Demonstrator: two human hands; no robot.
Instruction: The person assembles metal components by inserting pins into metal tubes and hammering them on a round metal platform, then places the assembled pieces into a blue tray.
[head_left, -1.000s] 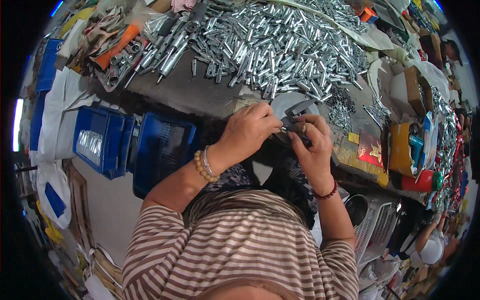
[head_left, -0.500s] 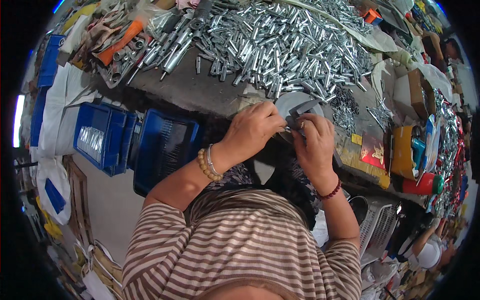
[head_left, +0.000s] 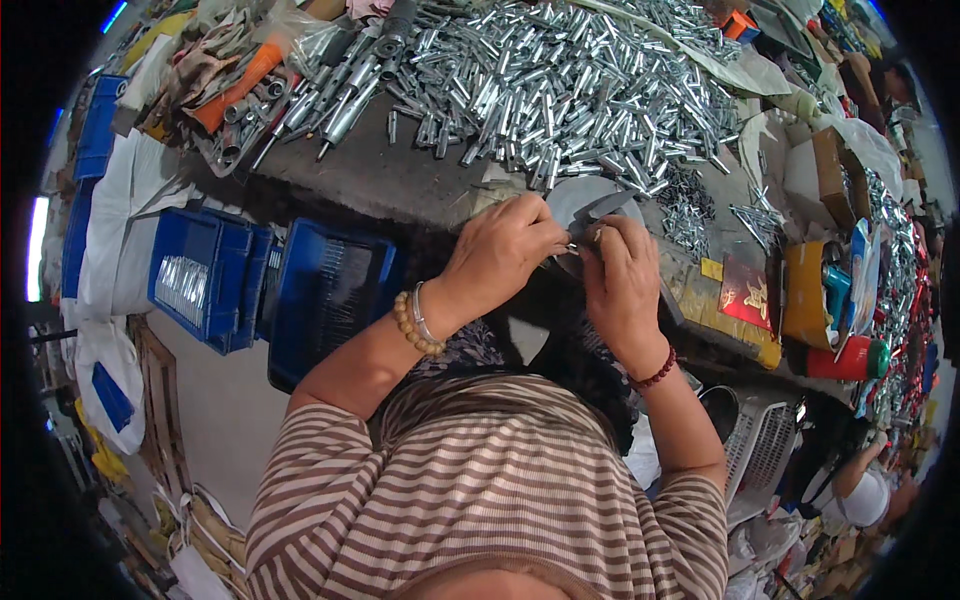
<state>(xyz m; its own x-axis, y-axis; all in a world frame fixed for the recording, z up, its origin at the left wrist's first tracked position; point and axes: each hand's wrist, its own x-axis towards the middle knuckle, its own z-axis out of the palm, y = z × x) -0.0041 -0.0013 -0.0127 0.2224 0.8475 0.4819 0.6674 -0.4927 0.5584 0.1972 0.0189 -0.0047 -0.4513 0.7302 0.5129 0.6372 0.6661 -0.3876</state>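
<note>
My left hand (head_left: 508, 250) is closed in a pinch on a small shiny metal piece (head_left: 571, 246), which shows only in part at the fingertips. Close beside it, my right hand (head_left: 624, 290) has its fingers curled in toward the same spot; whatever lies inside them is hidden. Just beyond the fingertips a dark grey flat metal part (head_left: 606, 205) juts out at a slant, over a round light grey disc (head_left: 578, 198) at the bench edge.
A large heap of silver metal tubes (head_left: 560, 90) covers the back of the bench (head_left: 420, 180). Blue bins (head_left: 290, 300) with metal parts stand at the left. Smaller pins (head_left: 685, 225), a red packet (head_left: 745, 290) and a yellow container (head_left: 805, 290) are at the right.
My right hand has shifted slightly left and its fingers have curled over more, covering dark metal that showed between the hands. My left hand stays nearly in place.
</note>
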